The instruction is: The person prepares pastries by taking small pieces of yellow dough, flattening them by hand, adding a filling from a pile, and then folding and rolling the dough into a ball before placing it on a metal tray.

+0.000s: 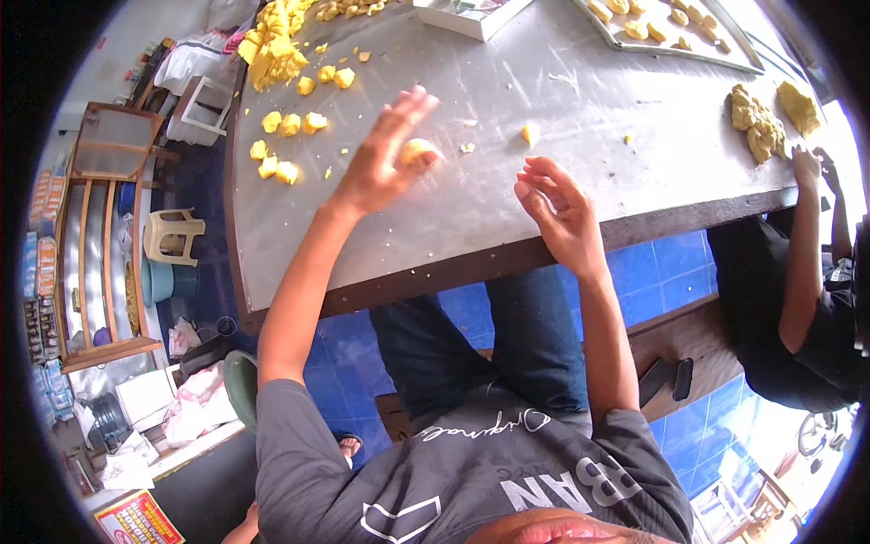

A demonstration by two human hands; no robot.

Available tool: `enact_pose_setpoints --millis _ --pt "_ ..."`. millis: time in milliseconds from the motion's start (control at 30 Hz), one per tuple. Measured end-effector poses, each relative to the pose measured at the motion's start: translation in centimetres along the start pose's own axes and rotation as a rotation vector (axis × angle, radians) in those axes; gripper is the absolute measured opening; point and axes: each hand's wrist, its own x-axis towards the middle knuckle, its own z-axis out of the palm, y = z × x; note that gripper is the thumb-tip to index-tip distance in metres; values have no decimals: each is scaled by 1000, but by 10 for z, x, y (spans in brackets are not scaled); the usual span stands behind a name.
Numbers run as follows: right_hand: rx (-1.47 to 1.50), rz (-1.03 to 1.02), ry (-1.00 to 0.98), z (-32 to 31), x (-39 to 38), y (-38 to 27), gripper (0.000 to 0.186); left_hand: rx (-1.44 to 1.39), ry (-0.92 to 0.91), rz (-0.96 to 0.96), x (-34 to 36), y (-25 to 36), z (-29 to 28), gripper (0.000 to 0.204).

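**While your left hand bears on the dough ball, give it clean space**

As the work lies on the broad metal table (544, 91), you have good flat support for it. Your left hand (385, 150) stretches its fingers long, with the thumb at the ball; whether it truly pinches the ball, I cannot tell. Your right hand (562, 204) is half curled, thumb apart from fingers, and holds nothing. The pale yellow dough ball (417, 154) sits by the left thumb, over the near part of the table. For an even shape, I would advise light pressure from the palm, not from the fingertips, because such dough probably dents easily.

Around you, a co-worker sits well apart on the right, with a hand (805, 168) near a dough lump (759, 125). At the far right is a metal tray (680, 59) with shaped pieces; at the far edge, a white box (453, 23) and, to the left, a yellow dough heap (275, 43). Cut pieces (290, 125) stand in small groups left of your left hand, so a wide sweep that way could hit them. One small piece (529, 135) lies just beyond your right fingers. Crumbs (467, 147) lie between your hands and could stick to the ball.
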Motion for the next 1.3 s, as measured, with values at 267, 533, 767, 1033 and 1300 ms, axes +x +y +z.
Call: enact_pose_setpoints --millis 267,533,767,1033,1300 --pt "30 35 6 -1 -1 1 34 -331 67 -238 -12 18 9 47" --pt "95 44 5 0 -3 1 34 -369 50 -157 -6 18 5 46" --pt "124 67 0 1 -4 -2 34 -415 64 -138 -13 17 10 58" --pt "127 56 4 1 -3 -4 33 -414 102 -188 -25 30 17 64" --pt "128 37 -1 0 -3 1 33 -321 92 -121 -17 38 9 61"
